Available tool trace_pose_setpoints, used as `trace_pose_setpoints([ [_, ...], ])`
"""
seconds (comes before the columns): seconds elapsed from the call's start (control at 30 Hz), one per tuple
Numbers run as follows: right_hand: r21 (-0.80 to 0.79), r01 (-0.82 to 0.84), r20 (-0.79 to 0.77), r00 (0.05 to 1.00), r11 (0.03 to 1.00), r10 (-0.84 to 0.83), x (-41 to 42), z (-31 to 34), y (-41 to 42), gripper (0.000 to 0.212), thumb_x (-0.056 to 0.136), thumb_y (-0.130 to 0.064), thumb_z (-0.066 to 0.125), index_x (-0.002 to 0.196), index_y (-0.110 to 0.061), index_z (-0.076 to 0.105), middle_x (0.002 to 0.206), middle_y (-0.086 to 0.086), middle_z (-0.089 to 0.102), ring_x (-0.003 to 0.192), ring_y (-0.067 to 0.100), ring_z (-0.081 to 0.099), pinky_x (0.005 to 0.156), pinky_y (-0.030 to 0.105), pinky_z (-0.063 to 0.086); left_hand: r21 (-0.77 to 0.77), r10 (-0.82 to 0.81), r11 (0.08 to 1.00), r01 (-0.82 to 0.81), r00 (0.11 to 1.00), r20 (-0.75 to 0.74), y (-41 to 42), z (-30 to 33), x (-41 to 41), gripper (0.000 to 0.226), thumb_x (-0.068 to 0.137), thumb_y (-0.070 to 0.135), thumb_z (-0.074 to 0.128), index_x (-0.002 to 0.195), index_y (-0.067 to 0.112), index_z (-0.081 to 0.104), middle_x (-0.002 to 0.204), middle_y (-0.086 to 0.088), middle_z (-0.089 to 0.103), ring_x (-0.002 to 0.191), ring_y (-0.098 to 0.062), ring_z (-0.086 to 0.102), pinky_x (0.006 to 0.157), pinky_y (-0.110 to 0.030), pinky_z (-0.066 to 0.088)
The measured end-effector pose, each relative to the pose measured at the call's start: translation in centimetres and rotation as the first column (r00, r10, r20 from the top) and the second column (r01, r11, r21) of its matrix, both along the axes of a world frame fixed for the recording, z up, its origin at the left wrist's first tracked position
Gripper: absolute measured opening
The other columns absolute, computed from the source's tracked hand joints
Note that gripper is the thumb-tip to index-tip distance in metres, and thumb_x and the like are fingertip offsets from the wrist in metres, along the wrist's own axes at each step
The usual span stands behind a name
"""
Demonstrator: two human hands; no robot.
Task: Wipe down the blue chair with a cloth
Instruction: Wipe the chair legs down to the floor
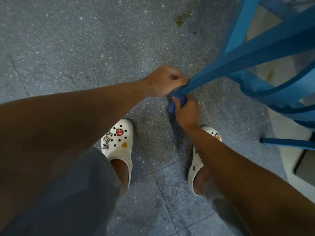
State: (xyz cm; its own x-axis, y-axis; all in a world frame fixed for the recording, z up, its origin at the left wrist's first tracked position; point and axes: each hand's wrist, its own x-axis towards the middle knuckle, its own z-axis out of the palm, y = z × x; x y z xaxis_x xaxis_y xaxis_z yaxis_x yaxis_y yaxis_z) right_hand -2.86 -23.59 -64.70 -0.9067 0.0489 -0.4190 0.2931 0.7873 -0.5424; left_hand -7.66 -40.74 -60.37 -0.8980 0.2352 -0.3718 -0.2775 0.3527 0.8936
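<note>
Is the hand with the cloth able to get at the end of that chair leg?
Probably yes: the right hand, holding the cloth, sits right under the chair leg, though the left hand grips its tip.

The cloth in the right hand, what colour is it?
Dark blue, a deeper shade than the chair; the cloth shows in the head view.

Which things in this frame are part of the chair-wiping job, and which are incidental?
In the job: blue chair; blue cloth, gripped by the right hand; left hand, gripping the chair leg.

Incidental: white clogs; speckled floor.
</note>
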Motion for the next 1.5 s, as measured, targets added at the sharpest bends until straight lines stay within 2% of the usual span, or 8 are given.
trace_pose_setpoints([
  [0.33,0.158,0.034,0.019,0.999,0.987,-0.037,-1.4,-0.5,1.6,0.018,0.096,-0.028,0.066,0.105,-0.013,0.067,0.099,0.005,0.071,0.088,0.024,0.067,0.075,0.037,0.053,0.007,-0.071,0.997,0.071,0.997,-0.026,-0.8,0.3,-0.9,0.008,0.095,0.032,0.069,0.098,0.026,0.074,0.091,0.02,0.07,0.08,0.014,0.065,0.077,-0.005,0.049],
  [0.53,0.13,-0.316,0.302,0.915,0.94,0.266,-1.9,-0.6,0.0,0.012,0.093,-0.028,0.07,0.09,-0.018,0.062,0.088,-0.004,0.061,0.08,0.014,0.057,0.07,0.026,0.041,-0.025,-0.099,0.995,0.099,0.994,-0.034,-0.8,0.3,-0.7,0.022,0.096,0.035,0.066,0.106,0.017,0.076,0.094,0.015,0.072,0.081,0.01,0.065,0.081,-0.012,0.053],
  [0.73,0.098,0.0,0.19,0.982,0.995,-0.019,-2.0,-0.7,0.8,0.027,0.087,-0.04,0.078,0.086,-0.016,0.064,0.076,-0.004,0.06,0.065,0.011,0.055,0.048,0.015,0.033,-0.044,-0.124,0.991,0.124,0.992,-0.012,-0.9,0.7,-1.0,0.022,0.098,0.033,0.065,0.108,0.017,0.076,0.091,0.019,0.069,0.077,0.016,0.063,0.077,-0.006,0.049],
  [0.9,0.1,-0.039,0.138,0.99,0.994,0.025,-1.5,-1.4,1.2,0.02,0.089,-0.036,0.075,0.09,-0.016,0.071,0.082,-0.001,0.068,0.073,0.017,0.063,0.065,0.027,0.045,-0.079,-0.121,0.99,0.12,0.993,-0.004,-0.9,0.8,-0.5,0.053,0.099,0.051,0.05,0.101,0.004,0.075,0.094,-0.018,0.074,0.088,-0.031,0.07,0.087,-0.048,0.056],
  [1.03,-0.089,0.012,0.025,1.0,0.996,-0.01,-0.6,-0.1,0.9,0.031,0.089,-0.037,0.076,0.071,-0.016,0.061,0.06,-0.013,0.056,0.051,-0.003,0.048,0.052,0.015,0.036,-0.081,-0.131,0.988,0.132,0.991,0.016,-1.0,1.5,-0.3,0.065,0.092,0.061,0.044,0.103,0.004,0.074,0.101,-0.023,0.072,0.093,-0.037,0.069,0.088,-0.052,0.055],
  [1.2,-0.277,0.127,-0.129,0.977,0.952,-0.168,0.0,3.4,0.8,0.034,0.091,-0.04,0.072,0.074,-0.012,0.065,0.07,0.001,0.065,0.064,0.017,0.06,0.066,0.036,0.052,-0.036,-0.132,0.99,0.134,0.99,0.05,-1.1,2.8,-0.9,0.045,0.106,0.044,0.044,0.111,0.012,0.075,0.106,-0.009,0.075,0.085,-0.016,0.068,0.074,-0.026,0.055],
  [1.33,-0.368,0.191,-0.264,0.917,0.91,-0.3,0.1,5.9,0.3,0.03,0.088,-0.044,0.073,0.082,-0.015,0.068,0.082,0.007,0.069,0.078,0.023,0.065,0.072,0.033,0.053,0.012,-0.118,0.993,0.118,0.989,0.09,-0.8,4.1,-1.4,0.047,0.109,0.038,0.037,0.114,0.008,0.074,0.105,0.003,0.073,0.077,0.008,0.065,0.066,-0.009,0.046],
  [1.5,-0.259,0.295,-0.035,0.949,0.919,-0.315,0.1,3.3,-1.1,0.023,0.087,-0.036,0.077,0.081,-0.015,0.068,0.075,-0.002,0.069,0.069,0.014,0.064,0.066,0.031,0.051,-0.025,-0.109,0.993,0.113,0.988,0.106,-0.6,5.0,-0.6,0.047,0.108,0.041,0.037,0.119,0.012,0.072,0.109,0.003,0.072,0.085,-0.002,0.068,0.064,-0.007,0.047],
])
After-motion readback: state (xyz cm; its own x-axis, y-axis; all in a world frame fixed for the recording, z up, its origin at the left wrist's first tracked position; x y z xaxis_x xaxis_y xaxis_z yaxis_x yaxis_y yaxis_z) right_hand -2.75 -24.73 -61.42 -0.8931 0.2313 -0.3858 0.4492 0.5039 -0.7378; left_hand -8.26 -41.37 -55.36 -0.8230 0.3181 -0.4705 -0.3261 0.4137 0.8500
